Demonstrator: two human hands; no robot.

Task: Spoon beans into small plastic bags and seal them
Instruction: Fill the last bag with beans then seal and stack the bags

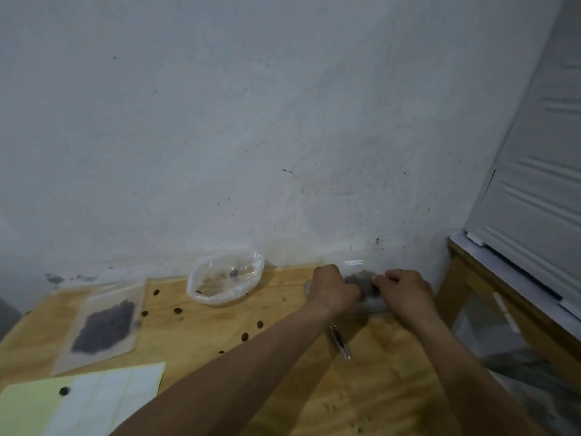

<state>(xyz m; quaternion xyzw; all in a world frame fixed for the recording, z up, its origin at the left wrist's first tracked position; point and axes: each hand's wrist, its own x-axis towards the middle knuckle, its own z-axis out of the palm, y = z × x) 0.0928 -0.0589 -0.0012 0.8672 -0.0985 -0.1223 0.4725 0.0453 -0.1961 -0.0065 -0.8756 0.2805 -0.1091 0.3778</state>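
A small clear plastic bag (361, 280) with dark beans inside lies at the far right of the wooden table (283, 357), close to the wall. My left hand (333, 289) pinches its near edge on the left side and my right hand (404, 292) pinches it on the right; both have curled fingers on the plastic. A metal spoon (341, 343) lies on the table between my forearms. Another flat bag (105, 325) holding dark beans rests at the left.
A bowl lined with clear plastic (224, 281) stands by the wall, nearly empty. Several loose beans (245, 336) are scattered over the table. Yellow and white paper sheets (78, 401) lie at the front left. A wooden stand with a white appliance (534, 184) is at the right.
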